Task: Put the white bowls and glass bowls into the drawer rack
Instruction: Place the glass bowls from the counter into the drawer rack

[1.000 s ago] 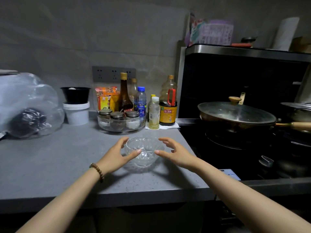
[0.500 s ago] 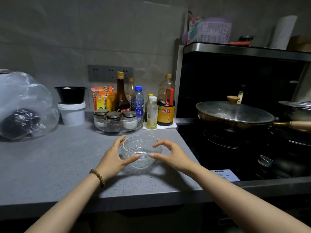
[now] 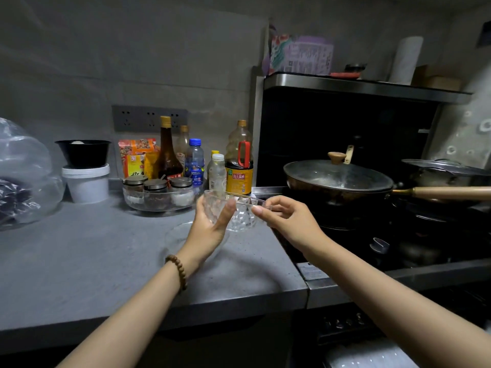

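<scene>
A faceted glass bowl is held in the air just above the grey counter, tilted a little. My left hand cups its left side and my right hand pinches its right rim. Below my left hand a second clear glass bowl rests on the counter, partly hidden by my wrist. No white bowls can be made out. Something pale and ribbed shows below the counter edge at the bottom right; it is too dark to tell what it is.
Behind the bowls stand a glass tray of spice jars and several bottles. A lidded pan sits on the dark stove to the right. A white tub with a black bowl and a plastic bag are at the left.
Both hands closed on the glass bowl and lifted it off the counter, up and to the right. A second glass bowl stays on the counter where it stood.
</scene>
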A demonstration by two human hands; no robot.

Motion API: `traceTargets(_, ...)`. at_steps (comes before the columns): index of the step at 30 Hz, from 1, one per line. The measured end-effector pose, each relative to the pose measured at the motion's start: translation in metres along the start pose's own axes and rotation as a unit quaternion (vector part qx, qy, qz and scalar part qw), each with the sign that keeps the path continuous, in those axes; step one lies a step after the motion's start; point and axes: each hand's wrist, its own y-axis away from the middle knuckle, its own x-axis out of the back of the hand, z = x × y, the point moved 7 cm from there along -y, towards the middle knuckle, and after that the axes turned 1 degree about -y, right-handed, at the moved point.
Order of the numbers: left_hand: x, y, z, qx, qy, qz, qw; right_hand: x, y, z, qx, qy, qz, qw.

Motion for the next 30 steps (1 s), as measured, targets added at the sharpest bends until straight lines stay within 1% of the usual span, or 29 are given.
traceTargets(5,-0.088,0.017,0.003,0.005,0.088,-0.133,0.987,0.079,0.048,0.014,-0.068,-0.018,0.044,0.997)
traceTargets(10,-0.183,0.037,-0.004,0.029,0.101,-0.191,0.976,0.159,0.104,0.037,-0.141,-0.004,0.102,0.985)
traceTargets(13,-0.236,0.053,-0.011,0.048,0.104,-0.214,0.97,0.2,0.138,0.051,-0.182,0.003,0.118,0.976)
traceTargets(17,-0.302,0.076,-0.026,0.093,0.138,-0.25,0.954,0.246,0.181,0.072,-0.239,0.023,0.135,0.961)
traceTargets(21,-0.355,0.099,-0.045,0.123,0.125,-0.319,0.932,0.282,0.216,0.098,-0.285,0.057,0.134,0.947)
traceTargets(25,-0.399,0.121,-0.075,0.165,0.082,-0.372,0.91,0.305,0.244,0.13,-0.319,0.062,0.109,0.94)
traceTargets(30,-0.441,0.14,-0.113,0.202,0.041,-0.41,0.888,0.329,0.268,0.177,-0.363,0.098,0.079,0.923)
